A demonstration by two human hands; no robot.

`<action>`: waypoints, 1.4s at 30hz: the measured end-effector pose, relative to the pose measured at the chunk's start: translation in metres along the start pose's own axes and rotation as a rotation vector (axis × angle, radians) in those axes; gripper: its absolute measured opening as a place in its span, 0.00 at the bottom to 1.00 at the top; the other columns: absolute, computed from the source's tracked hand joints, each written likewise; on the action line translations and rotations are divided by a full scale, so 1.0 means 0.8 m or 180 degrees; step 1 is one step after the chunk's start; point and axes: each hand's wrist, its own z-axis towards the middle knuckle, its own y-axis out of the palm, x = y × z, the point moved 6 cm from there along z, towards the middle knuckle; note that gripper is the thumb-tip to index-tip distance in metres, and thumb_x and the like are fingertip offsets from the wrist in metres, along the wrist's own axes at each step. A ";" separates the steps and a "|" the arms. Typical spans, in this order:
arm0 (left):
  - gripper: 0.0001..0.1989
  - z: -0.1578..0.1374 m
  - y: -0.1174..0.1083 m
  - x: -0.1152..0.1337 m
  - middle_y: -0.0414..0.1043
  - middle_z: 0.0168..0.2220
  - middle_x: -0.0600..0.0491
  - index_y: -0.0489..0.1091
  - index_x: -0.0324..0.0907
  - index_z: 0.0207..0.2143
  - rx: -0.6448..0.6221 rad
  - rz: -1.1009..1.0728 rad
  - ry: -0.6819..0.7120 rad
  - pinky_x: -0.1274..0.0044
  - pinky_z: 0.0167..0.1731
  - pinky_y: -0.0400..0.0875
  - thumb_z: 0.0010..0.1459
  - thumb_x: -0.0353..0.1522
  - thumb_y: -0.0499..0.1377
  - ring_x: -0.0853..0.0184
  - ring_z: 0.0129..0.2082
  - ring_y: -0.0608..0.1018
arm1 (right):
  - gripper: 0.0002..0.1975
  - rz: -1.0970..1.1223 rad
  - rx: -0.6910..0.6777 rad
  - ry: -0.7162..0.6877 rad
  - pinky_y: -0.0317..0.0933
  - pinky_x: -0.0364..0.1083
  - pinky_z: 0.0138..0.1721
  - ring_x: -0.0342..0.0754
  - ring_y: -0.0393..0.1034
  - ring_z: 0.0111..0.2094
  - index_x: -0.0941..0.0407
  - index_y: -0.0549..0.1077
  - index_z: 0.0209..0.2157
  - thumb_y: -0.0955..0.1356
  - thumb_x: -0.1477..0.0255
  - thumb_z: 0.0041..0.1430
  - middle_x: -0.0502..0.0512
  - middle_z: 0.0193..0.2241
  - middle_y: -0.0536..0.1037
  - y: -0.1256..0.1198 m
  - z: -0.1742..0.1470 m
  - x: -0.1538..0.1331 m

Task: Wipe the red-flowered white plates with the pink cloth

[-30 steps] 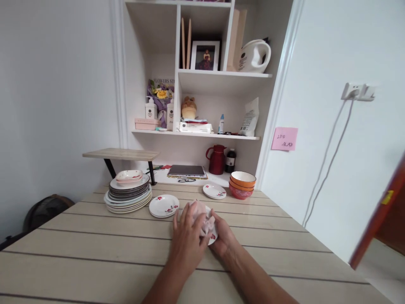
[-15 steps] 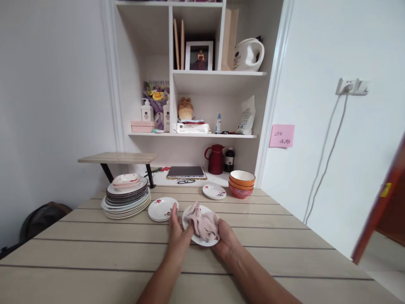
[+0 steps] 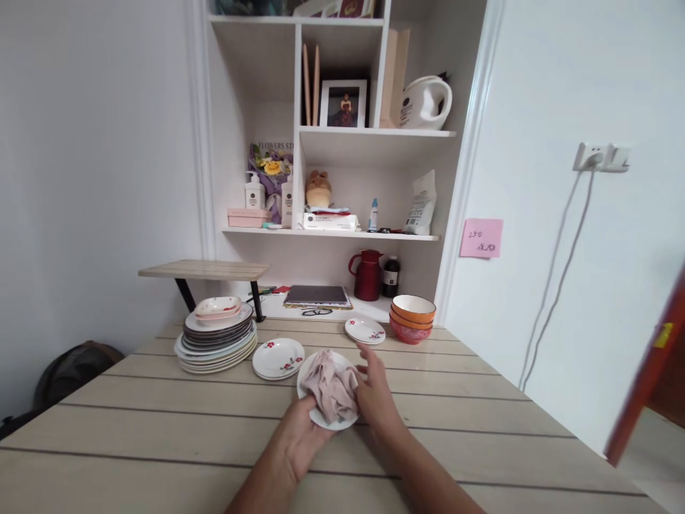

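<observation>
A small white plate (image 3: 338, 426) is held above the tabletop, mostly covered by a crumpled pale pink cloth (image 3: 330, 389). My left hand (image 3: 302, 437) grips the plate from its lower left, palm turned up and fingers underneath. At the plate's right side, my right hand (image 3: 379, 396) pinches the cloth's edge, with a finger or two stretching forward; its thumb is partly hidden. Just left of the held plate lie stacked small white plates with red flowers (image 3: 278, 358). More flowered plates (image 3: 364, 330) rest farther back to the right.
A tall stack of plates (image 3: 217, 348) topped by small dishes (image 3: 217, 308) stands at left, by a wooden riser (image 3: 206, 269). Stacked orange and red bowls (image 3: 411, 319) sit back right. Behind are a red jug (image 3: 367, 276), dark bottle (image 3: 391, 277), laptop (image 3: 317, 295) and glasses (image 3: 317, 312).
The plate and cloth have turned and shifted slightly left. My left hand has moved under the plate to grip it, while my right hand has left the rim and works on the cloth.
</observation>
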 end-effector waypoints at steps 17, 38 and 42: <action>0.17 -0.009 -0.004 0.004 0.80 0.39 0.44 0.74 0.36 0.44 0.0026 0.0014 0.0098 0.67 0.42 0.72 0.50 0.23 0.60 0.59 0.36 0.81 | 0.25 -0.2797 -0.1178 -0.1239 0.62 0.45 0.45 0.48 0.69 0.41 0.48 0.79 0.44 0.62 0.83 0.49 0.56 0.46 0.69 0.039 -0.024 -0.027; 0.18 -0.003 0.000 0.007 0.77 0.47 0.43 0.72 0.38 0.49 -0.0173 -0.0627 0.0260 0.67 0.50 0.66 0.61 0.39 0.57 0.56 0.50 0.76 | 0.22 -0.3886 -0.0698 -0.1622 0.61 0.45 0.42 0.52 0.67 0.46 0.46 0.79 0.44 0.64 0.81 0.53 0.56 0.45 0.73 0.045 -0.031 -0.044; 0.18 -0.001 -0.006 0.018 0.78 0.46 0.42 0.74 0.37 0.47 -0.0272 -0.0661 0.0408 0.69 0.48 0.67 0.62 0.39 0.57 0.58 0.47 0.77 | 0.22 -0.4055 -0.0907 -0.1750 0.60 0.42 0.38 0.50 0.69 0.44 0.43 0.79 0.43 0.65 0.82 0.53 0.54 0.42 0.75 0.065 -0.055 -0.044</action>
